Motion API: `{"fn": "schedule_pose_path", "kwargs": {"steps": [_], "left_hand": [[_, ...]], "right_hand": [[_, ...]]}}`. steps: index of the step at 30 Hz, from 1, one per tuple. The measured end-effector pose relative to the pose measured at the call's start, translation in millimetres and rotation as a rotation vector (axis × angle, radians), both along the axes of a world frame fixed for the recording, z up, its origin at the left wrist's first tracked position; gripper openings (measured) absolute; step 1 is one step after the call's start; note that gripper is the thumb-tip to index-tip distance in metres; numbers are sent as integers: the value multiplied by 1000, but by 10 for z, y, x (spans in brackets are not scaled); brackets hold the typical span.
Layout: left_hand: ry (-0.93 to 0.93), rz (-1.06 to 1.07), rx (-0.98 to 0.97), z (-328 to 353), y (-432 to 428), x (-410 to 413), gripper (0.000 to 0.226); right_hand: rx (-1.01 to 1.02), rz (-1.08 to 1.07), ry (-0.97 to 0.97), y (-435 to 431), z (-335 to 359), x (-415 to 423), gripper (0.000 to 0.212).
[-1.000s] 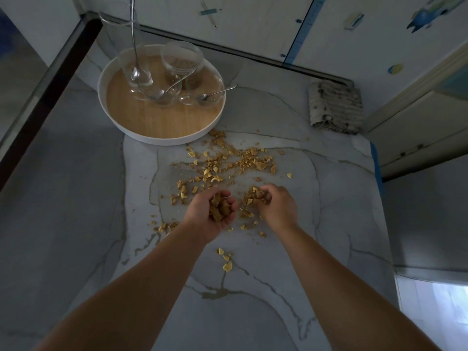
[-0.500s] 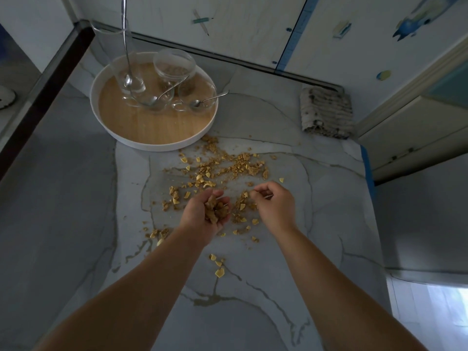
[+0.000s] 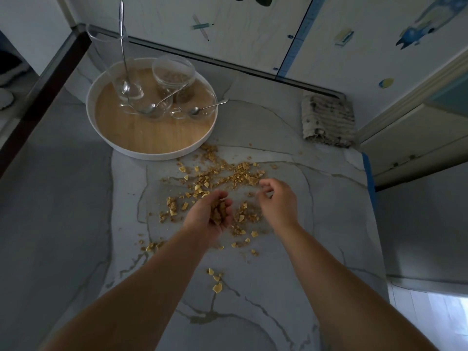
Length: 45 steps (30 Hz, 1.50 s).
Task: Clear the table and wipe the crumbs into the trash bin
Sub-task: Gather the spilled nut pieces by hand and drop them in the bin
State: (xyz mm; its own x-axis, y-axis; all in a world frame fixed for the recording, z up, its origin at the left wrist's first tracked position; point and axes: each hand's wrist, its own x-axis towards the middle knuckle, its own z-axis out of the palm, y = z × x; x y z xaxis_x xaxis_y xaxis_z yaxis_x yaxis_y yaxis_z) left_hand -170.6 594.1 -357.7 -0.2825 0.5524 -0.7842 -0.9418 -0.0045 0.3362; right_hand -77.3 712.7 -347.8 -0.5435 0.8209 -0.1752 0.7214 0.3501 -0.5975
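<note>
Golden-brown crumbs (image 3: 222,173) lie scattered over the middle of the marble table (image 3: 316,224). My left hand (image 3: 209,216) is cupped palm-up over them and holds a small heap of crumbs. To its right, my right hand (image 3: 277,201) hovers just above the table with curled fingers pinched near the crumb patch; whether it holds any crumbs is hidden. A few larger pieces (image 3: 215,279) lie closer to me. No trash bin is in view.
A round white tray (image 3: 106,140) with a wooden base stands at the back left, carrying glass bowls, a tall glass and spoons (image 3: 202,108). A grey folded cloth (image 3: 328,120) lies at the back right by the wall. The table's right edge drops off near blue tape (image 3: 369,173).
My right hand has moved away from the left hand, to the right and toward the far crumb patch. The left hand stays cupped with its crumbs. The camera tilted slightly.
</note>
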Motion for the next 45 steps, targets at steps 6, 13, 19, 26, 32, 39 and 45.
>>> {"fn": "schedule_pose_path", "kwargs": {"steps": [6,13,19,26,32,39,45], "left_hand": [[-9,16,46,-9,32,-159,30],[-25,50,46,-46,77,-248,36],[-35,34,39,-78,115,-222,35],[-50,22,27,-53,200,-114,29],[-82,-17,58,10,290,-34,26],[-92,-21,45,-22,218,-98,24],[-62,19,54,-25,212,-211,21]], "right_hand": [[55,88,-237,179,-107,-288,35],[139,152,-360,202,-131,-401,23],[108,42,-156,159,-131,-291,12],[-335,34,280,-70,142,-232,7],[-188,11,241,-26,94,-82,8],[-38,-125,-123,368,-185,-13,34],[24,-43,-277,399,-260,-167,29]]}}
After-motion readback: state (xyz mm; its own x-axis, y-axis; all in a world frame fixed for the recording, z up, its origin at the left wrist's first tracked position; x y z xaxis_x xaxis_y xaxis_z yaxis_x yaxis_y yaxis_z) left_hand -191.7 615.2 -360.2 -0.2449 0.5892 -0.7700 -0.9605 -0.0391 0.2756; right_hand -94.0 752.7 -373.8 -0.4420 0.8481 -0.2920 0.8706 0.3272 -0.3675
